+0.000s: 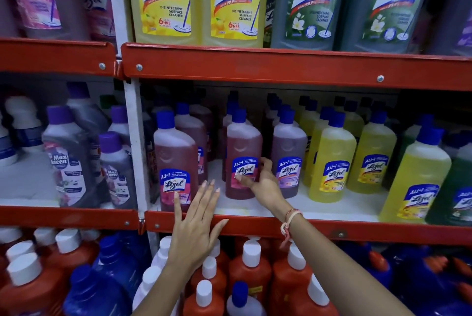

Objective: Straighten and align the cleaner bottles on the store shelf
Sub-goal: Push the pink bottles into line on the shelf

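On the middle shelf [319, 209] stand rows of blue-capped cleaner bottles. A pink bottle [244, 147] stands upright in the second row from the left, and my right hand [263, 183] grips its lower right side, thumb across the label. Another pink bottle [175, 160] stands at the shelf's front left, leaning slightly. My left hand [196, 221] hovers flat with fingers spread just in front of it, fingertips by its lower label, holding nothing. A purple bottle [288, 152] and yellow bottles [332, 160] stand to the right.
A red shelf lip [255, 226] runs under the bottles, and a white upright post [135, 142] bounds the bay on the left. Large yellow and green bottles fill the shelf above. Orange bottles [252, 272] with white caps crowd the shelf below. Grey bottles [69, 154] stand in the left bay.
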Action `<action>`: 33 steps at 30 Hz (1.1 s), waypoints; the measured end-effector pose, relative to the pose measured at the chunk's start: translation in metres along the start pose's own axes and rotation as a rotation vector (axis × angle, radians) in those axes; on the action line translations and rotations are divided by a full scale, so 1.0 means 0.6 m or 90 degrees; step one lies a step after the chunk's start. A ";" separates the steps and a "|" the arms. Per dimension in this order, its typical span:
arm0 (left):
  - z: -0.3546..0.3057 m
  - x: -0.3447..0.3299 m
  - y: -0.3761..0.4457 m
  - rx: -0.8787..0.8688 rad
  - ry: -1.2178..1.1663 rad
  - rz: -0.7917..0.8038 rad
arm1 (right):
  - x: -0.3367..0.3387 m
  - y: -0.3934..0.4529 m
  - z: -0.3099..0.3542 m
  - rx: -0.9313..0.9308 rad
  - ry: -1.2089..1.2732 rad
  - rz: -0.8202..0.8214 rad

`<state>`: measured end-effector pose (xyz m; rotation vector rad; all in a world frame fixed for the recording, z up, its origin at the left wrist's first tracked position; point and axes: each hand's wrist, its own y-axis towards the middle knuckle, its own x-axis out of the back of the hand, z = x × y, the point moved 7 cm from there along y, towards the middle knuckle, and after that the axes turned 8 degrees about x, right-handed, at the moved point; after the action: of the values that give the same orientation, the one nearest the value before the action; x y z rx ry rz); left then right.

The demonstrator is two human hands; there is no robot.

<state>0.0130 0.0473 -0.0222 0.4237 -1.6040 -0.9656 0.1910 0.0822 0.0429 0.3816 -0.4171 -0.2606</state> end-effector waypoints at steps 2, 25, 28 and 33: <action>0.000 -0.002 -0.001 -0.003 0.004 0.003 | -0.002 -0.002 0.000 0.002 0.017 -0.006; 0.003 0.003 -0.007 0.025 -0.043 0.057 | 0.021 -0.082 0.014 0.076 0.000 0.036; 0.003 0.002 -0.008 0.028 -0.046 0.065 | 0.024 -0.085 0.016 0.080 0.002 0.048; 0.004 0.003 -0.008 0.033 -0.049 0.070 | 0.048 -0.087 0.006 0.081 0.033 0.059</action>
<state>0.0090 0.0440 -0.0248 0.3336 -1.7064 -0.8674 0.2062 0.0248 0.0344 0.4917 -0.4006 -0.1341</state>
